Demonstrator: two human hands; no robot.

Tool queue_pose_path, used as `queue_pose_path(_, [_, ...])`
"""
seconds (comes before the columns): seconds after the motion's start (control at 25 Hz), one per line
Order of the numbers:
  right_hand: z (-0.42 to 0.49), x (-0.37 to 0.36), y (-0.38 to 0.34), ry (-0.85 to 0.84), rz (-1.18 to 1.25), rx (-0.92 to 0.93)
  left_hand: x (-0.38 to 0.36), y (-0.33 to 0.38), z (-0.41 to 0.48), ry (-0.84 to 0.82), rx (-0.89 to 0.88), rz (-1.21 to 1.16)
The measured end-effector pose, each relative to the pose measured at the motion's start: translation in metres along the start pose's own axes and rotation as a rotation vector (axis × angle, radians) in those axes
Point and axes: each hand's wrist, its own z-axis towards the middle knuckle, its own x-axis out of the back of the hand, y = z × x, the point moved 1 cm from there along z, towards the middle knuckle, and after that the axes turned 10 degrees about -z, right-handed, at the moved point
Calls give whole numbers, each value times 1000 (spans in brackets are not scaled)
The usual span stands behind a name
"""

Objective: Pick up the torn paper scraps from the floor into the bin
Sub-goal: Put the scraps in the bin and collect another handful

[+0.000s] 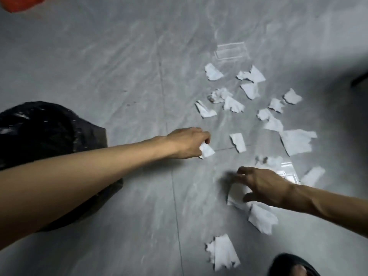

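While both bare arms reach over the grey floor (123, 62), which is smooth tile with pale marble streaks and thin dark joints, a bin (45, 126) stands at the left edge. It is lined with a black plastic bag, shiny and wrinkled, and the left forearm passes over its near side. At the far left corner, a blurred piece of something orange (18, 3) shows; I cannot tell what it is.

To the right of the bin, the left hand (187, 143) has its fingers curled together and pinches a small white scrap (207, 151) with a ragged edge, just above the floor. Further right and nearer, the right hand (260, 186) is spread, fingers apart and blurred, and it rests over a flat white piece (236, 193); I cannot tell if it grips it.

The torn paper scraps (254, 100) lie scattered on the floor on the right side, from far to near. They are thin, white, irregular, some crumpled and some flat. One bigger scrap (223, 252) lies near the bottom edge. A dark rounded shoe (288, 264) shows at the near right corner.
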Motion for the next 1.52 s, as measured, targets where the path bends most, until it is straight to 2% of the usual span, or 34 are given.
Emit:
queue_pose_path(0.2, [6, -37, -1, 194, -27, 76, -41, -19, 41, 60, 55, 105])
queue_pose_path(0.28, [0, -33, 6, 253, 121, 34, -53, -28, 49, 88, 41, 92])
queue_pose_path(0.36, [-10, -26, 14, 329, 339, -46, -59, -34, 51, 120, 56, -28])
queue_pose_path(0.4, [-17, -26, 19, 335, 409, -63, -60, -35, 49, 138, 75, -96])
queue_pose_path(0.48, [-32, -33, 22, 215, 443, 33, -61, -25, 37, 155, 52, -143])
queue_pose_path(0.56, [-44, -50, 14, 110, 282, 201, -68, -2, 16, 103, -125, -105])
queue_pose_path(0.68, [-39, -74, 14, 206, -48, 320, -99, 36, -21, -119, -497, -1])
queue_pose_path(0.8, [-34, -70, 18, 208, -114, 330, -146, 58, -42, -339, -775, 115])
queue_pose_path(0.92, [-38, -61, 17, 256, -10, 236, -179, 60, -49, -364, -907, 252])
queue_pose_path(1.04, [-41, -52, 10, 235, 195, 55, -192, 55, -55, -311, -881, 293])
queue_pose_path(1.12, [-37, -46, 5, 287, 326, -10, -187, 53, -57, -318, -816, 213])
queue_pose_path(1.24, [-28, -33, -1, 335, 600, -167, -152, 44, -56, -249, -553, -37])
queue_pose_path(1.4, [-8, -3, -8, 288, 868, -274, -66, 17, -67, 69, -220, -249])
queue_pose_path(1.52, [23, 43, -24, 354, 1015, -262, 8, -2, -100, 380, -2, -375])
